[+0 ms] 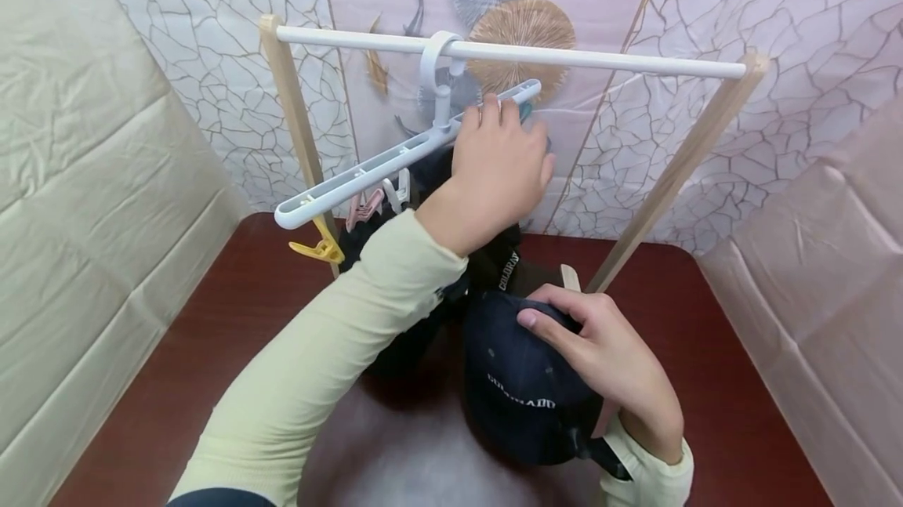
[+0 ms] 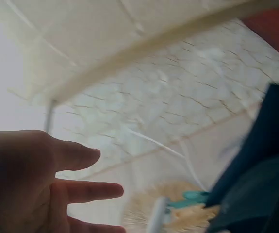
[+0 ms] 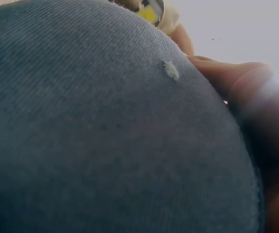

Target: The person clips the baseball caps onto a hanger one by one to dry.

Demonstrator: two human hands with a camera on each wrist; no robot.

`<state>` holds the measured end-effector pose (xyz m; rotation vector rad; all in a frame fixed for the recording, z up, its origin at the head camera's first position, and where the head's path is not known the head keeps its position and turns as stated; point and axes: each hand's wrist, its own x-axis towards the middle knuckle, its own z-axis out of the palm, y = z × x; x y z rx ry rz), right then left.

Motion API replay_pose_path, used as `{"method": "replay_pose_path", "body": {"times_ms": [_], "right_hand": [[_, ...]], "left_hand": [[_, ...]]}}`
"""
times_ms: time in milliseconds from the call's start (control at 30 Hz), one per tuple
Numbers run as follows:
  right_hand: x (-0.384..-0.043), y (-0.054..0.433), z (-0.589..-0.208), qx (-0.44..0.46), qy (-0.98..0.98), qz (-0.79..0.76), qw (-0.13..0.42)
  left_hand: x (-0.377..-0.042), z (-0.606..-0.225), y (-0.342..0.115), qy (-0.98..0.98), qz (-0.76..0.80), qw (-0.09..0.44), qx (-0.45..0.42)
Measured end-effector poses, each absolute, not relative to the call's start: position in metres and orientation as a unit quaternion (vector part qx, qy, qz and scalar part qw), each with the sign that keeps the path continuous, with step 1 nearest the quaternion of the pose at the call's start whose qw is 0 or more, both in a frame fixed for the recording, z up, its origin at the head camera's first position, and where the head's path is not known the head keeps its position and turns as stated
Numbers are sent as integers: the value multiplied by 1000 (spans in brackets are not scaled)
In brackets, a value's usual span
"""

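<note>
A navy baseball cap [image 1: 518, 382] with white COLORADO lettering is in my right hand [image 1: 614, 342], thumb and fingers gripping its crown. In the right wrist view the cap's fabric [image 3: 105, 121] fills most of the picture. My left hand [image 1: 502, 150] is over the right half of a white clip hanger [image 1: 367, 178], hiding part of it. The left wrist view shows its fingers extended, holding nothing, near a teal clip [image 2: 192, 198] with dark blue fabric [image 2: 255, 165] beside it. Dark caps, one with white lettering [image 1: 509, 270], are below the hanger, partly hidden by my left arm.
The hanger hooks over a white rail [image 1: 600, 60] between wooden posts [image 1: 677, 178]. Yellow [image 1: 320, 244], pink [image 1: 364, 208] and white [image 1: 398, 192] clips hang along its left half. Beneath is a dark red table [image 1: 212, 319], with draped cloth walls around it.
</note>
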<state>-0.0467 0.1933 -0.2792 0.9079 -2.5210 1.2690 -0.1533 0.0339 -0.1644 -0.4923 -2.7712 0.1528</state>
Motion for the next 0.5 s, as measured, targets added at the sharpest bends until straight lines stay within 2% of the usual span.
{"method": "replay_pose_path", "body": {"times_ms": [133, 233, 500], "right_hand": [[-47, 197, -275, 298, -852, 421, 94], [-45, 199, -273, 292, -853, 423, 90], [-42, 204, -275, 274, -856, 433, 73]], "left_hand": [[-176, -161, 42, -981, 62, 119, -140], [-187, -166, 43, -986, 58, 106, -112], [-188, -188, 36, -975, 41, 191, -107]]}}
